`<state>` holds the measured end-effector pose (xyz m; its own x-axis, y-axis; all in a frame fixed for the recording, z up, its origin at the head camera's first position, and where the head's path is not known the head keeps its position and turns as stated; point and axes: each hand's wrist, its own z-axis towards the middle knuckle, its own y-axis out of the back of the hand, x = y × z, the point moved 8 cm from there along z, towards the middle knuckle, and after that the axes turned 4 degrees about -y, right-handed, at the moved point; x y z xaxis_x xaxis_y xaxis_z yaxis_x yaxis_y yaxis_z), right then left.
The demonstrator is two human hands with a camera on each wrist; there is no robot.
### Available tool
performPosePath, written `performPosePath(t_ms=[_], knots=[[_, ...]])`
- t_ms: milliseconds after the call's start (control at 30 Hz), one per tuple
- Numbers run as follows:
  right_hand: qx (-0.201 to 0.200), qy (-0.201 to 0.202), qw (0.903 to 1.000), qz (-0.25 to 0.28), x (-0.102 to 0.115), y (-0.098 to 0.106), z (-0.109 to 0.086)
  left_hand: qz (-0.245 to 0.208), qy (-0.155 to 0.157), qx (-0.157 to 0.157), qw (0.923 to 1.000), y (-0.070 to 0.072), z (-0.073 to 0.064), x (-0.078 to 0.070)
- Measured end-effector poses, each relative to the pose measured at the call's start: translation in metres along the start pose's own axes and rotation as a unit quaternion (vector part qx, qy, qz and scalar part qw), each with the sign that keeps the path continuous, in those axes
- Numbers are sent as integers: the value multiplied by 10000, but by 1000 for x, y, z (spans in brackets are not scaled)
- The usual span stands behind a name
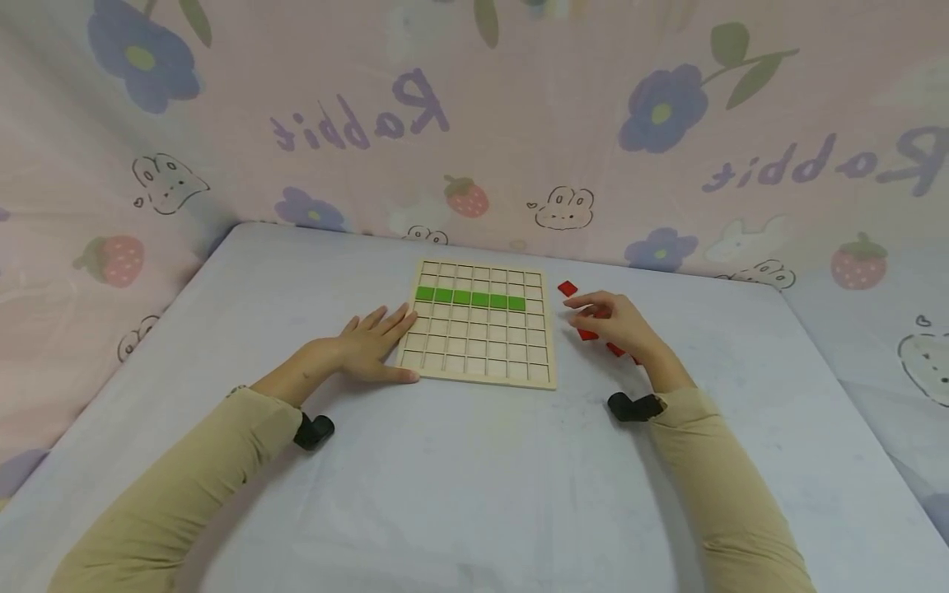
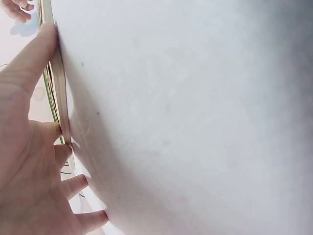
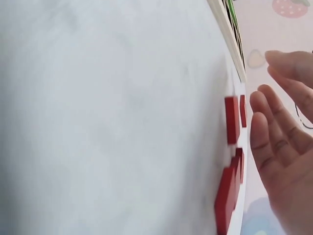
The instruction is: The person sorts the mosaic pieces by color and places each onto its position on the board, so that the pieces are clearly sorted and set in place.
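A pale wooden grid board (image 1: 474, 346) lies on the white table, with several green square tiles (image 1: 480, 300) set side by side along one of its upper rows. My left hand (image 1: 371, 350) is spread flat at the board's left side, its fingertips and thumb touching the edge, as the left wrist view also shows. To the right of the board, my right hand (image 1: 619, 321) hovers just over loose red tiles (image 1: 588, 335), partly covering them. Its fingers bend loosely with a gap to the thumb, and nothing shows between them. Several red tiles (image 3: 232, 120) lie below it in the right wrist view.
One red tile (image 1: 567, 288) lies apart, beyond the right hand near the board's upper right corner. A patterned pink curtain (image 1: 504, 123) hangs behind the white-covered table (image 1: 474, 486). Black wrist devices (image 1: 633, 407) are worn on both sleeves.
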<state>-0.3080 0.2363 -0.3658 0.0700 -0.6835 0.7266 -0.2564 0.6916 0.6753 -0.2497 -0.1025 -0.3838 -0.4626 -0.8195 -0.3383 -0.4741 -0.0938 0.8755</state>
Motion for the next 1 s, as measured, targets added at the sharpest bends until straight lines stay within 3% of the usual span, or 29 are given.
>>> performPosePath(t_ms=[333,467,567,733,1000], knots=[[50,-199,9998,-86,-10,3,-9,-9,35,-16,10000,-1,-2,2],[108,-219,9997,-85,7,5,-21,-13,24,-22,10000,-1,-2,2],[81,-180,9997,-117,9,6,-23,-33,12,-29,10000,-1,-2,3],[7,-170,9997,-194,-13,8,-15,-23,-7,-32,10000,-1,-1,2],[121,-115,9998,-147,-17,10,-20,-50,-38,-39,10000,1,-2,-2]])
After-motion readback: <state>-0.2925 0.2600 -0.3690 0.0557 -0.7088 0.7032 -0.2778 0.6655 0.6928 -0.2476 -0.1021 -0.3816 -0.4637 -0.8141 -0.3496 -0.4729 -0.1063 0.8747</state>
